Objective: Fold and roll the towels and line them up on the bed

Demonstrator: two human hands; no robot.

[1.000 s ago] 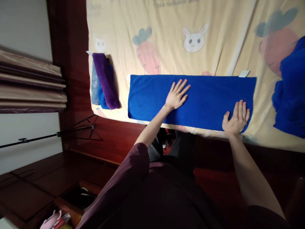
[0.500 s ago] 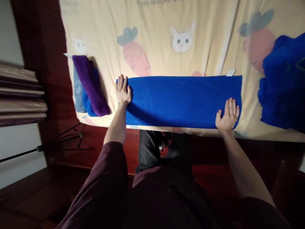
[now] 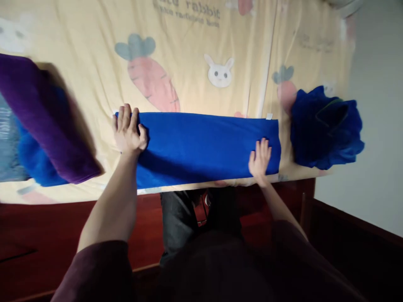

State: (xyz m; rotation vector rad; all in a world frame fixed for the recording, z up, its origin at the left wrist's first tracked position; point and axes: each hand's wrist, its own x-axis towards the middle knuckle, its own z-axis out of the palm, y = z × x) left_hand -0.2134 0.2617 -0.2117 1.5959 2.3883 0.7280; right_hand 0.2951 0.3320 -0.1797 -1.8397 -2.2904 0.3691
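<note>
both hands' fingers were open, the left hand (image 3: 128,136) and right hand (image 3: 260,160) lying near opposite ends of the blue cloth (image 3: 198,147) on the yellow sheet (image 3: 195,63); light, even pressure probably smoothed best

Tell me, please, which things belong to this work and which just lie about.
In use: left hand, right hand, flat blue cloth, patterned sheet.

Probably just lying about: purple cloth, blue cloth beneath it, grey cloth, bunched blue cloth.
</note>
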